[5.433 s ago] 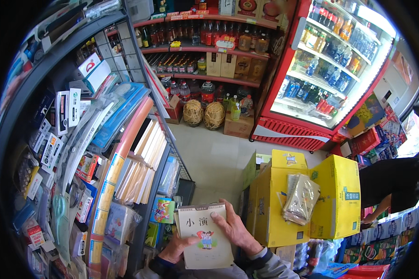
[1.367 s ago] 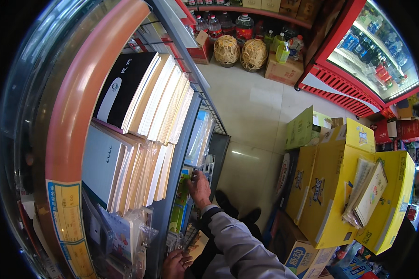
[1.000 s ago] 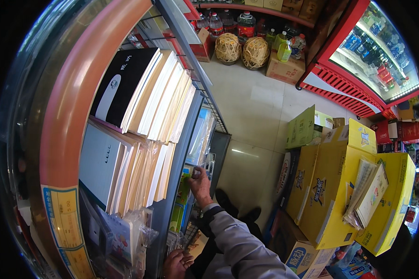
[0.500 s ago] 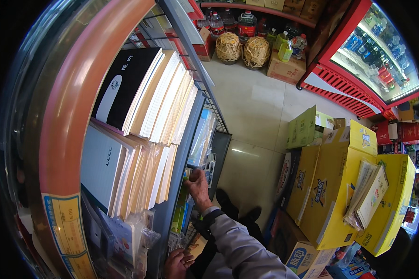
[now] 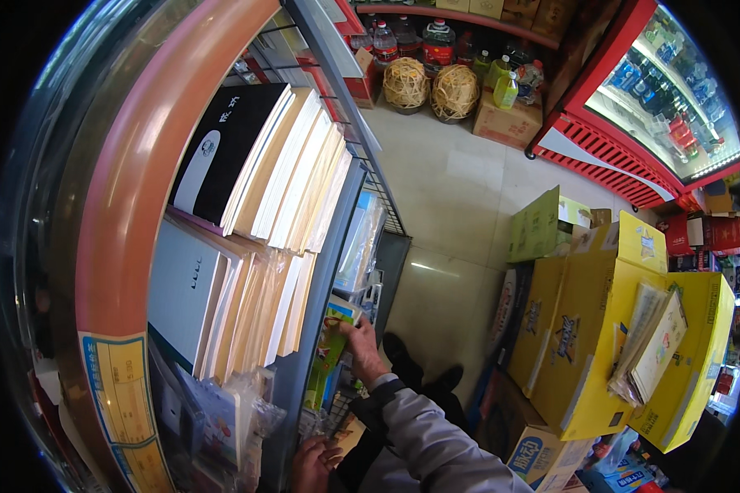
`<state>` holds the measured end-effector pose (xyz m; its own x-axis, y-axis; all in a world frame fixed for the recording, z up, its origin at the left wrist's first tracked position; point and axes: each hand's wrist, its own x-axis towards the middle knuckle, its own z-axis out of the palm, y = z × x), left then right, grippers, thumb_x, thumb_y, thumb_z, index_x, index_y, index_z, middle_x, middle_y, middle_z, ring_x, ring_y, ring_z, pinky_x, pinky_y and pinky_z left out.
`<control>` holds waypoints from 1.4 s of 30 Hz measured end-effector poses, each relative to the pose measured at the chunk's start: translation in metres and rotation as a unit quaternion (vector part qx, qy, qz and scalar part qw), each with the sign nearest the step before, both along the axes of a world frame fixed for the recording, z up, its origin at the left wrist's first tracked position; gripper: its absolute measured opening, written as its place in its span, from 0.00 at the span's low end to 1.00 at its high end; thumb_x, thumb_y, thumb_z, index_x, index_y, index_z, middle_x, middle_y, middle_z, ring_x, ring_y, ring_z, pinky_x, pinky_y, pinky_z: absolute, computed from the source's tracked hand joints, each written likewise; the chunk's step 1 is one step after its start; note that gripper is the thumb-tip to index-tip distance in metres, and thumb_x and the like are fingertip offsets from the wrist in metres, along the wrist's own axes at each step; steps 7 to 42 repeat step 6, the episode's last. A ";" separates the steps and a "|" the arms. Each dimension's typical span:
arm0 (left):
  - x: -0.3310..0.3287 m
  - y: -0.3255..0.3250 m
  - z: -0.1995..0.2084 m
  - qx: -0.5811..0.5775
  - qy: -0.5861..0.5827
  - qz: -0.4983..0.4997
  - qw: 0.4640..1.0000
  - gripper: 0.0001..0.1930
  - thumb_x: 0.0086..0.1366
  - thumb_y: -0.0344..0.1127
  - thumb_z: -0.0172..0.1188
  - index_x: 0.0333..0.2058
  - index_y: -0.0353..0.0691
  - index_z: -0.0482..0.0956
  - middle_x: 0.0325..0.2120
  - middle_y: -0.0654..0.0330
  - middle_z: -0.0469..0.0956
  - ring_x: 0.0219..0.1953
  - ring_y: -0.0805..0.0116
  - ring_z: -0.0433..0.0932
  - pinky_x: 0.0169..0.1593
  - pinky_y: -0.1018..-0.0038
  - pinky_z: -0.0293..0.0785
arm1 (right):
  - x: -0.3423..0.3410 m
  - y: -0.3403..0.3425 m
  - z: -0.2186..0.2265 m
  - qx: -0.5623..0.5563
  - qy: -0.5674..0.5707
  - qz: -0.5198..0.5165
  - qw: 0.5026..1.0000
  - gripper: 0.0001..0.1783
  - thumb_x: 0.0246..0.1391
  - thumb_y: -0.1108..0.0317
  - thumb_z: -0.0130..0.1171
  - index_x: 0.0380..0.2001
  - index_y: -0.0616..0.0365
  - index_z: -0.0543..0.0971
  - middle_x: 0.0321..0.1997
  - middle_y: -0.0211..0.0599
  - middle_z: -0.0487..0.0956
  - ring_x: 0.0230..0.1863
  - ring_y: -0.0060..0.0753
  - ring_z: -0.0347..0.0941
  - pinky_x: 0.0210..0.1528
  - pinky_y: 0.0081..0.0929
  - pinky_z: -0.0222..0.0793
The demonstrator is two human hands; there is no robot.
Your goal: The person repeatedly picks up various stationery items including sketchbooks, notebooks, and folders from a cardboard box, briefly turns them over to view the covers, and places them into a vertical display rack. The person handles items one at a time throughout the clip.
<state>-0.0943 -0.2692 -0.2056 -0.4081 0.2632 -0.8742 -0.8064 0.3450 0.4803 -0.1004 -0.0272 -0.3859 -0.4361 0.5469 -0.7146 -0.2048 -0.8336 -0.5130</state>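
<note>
My right hand (image 5: 363,345) reaches to the lower shelf, fingers closed on the upper edge of a flat green item with colourful print (image 5: 327,352), perhaps a booklet or packet. It is pulled slightly out from under the upper shelf. My left hand (image 5: 311,465) is low by the shelf's near end, fingers curled beside crinkled clear plastic (image 5: 311,423); what it holds, if anything, I cannot make out. Plastic-wrapped blue stationery (image 5: 358,246) lies on the lower shelf beyond my right hand. Notebooks with black (image 5: 222,156) and pale blue covers (image 5: 181,287) fill the upper shelf.
The grey shelf edge (image 5: 325,246) runs beside my right hand. To the right stand yellow cartons (image 5: 580,329) and a green box (image 5: 543,226). Farther off are wicker balls (image 5: 405,84), bottles (image 5: 437,43) and a red drinks fridge (image 5: 608,156). Tiled floor (image 5: 448,222) lies between.
My right hand has shifted slightly right and down, drawing the green item outward so more of its face shows. My left hand stays nearly in place.
</note>
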 end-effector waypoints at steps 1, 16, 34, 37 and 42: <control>0.000 0.002 0.001 -0.007 0.002 -0.003 1.000 0.13 0.72 0.33 0.53 0.52 0.36 0.73 0.42 0.53 0.79 0.43 0.58 0.82 0.48 0.62 0.80 | 0.005 -0.002 -0.001 -0.055 0.037 -0.010 0.998 0.25 0.54 0.66 0.64 0.54 0.61 0.73 0.46 0.36 0.81 0.45 0.36 0.78 0.47 0.33 0.75; 0.002 0.003 -0.005 -0.018 0.006 -0.013 1.000 0.13 0.71 0.33 0.53 0.52 0.37 0.73 0.42 0.53 0.79 0.43 0.58 0.82 0.48 0.62 0.80 | 0.013 0.004 0.006 0.020 0.141 0.029 0.989 0.30 0.57 0.66 0.62 0.62 0.58 0.70 0.54 0.39 0.80 0.52 0.37 0.78 0.56 0.33 0.72; 0.002 0.003 -0.005 -0.018 0.006 -0.013 1.000 0.13 0.71 0.33 0.53 0.52 0.37 0.73 0.42 0.53 0.79 0.43 0.58 0.82 0.48 0.62 0.80 | 0.013 0.004 0.006 0.020 0.141 0.029 0.989 0.30 0.57 0.66 0.62 0.62 0.58 0.70 0.54 0.39 0.80 0.52 0.37 0.78 0.56 0.33 0.72; 0.002 0.003 -0.005 -0.018 0.006 -0.013 1.000 0.13 0.71 0.33 0.53 0.52 0.37 0.73 0.42 0.53 0.79 0.43 0.58 0.82 0.48 0.62 0.80 | 0.013 0.004 0.006 0.020 0.141 0.029 0.989 0.30 0.57 0.66 0.62 0.62 0.58 0.70 0.54 0.39 0.80 0.52 0.37 0.78 0.56 0.33 0.72; 0.002 0.003 -0.005 -0.018 0.006 -0.013 1.000 0.13 0.71 0.33 0.53 0.52 0.37 0.73 0.42 0.53 0.79 0.43 0.58 0.82 0.48 0.62 0.80 | 0.013 0.004 0.006 0.020 0.141 0.029 0.989 0.30 0.57 0.66 0.62 0.62 0.58 0.70 0.54 0.39 0.80 0.52 0.37 0.78 0.56 0.33 0.72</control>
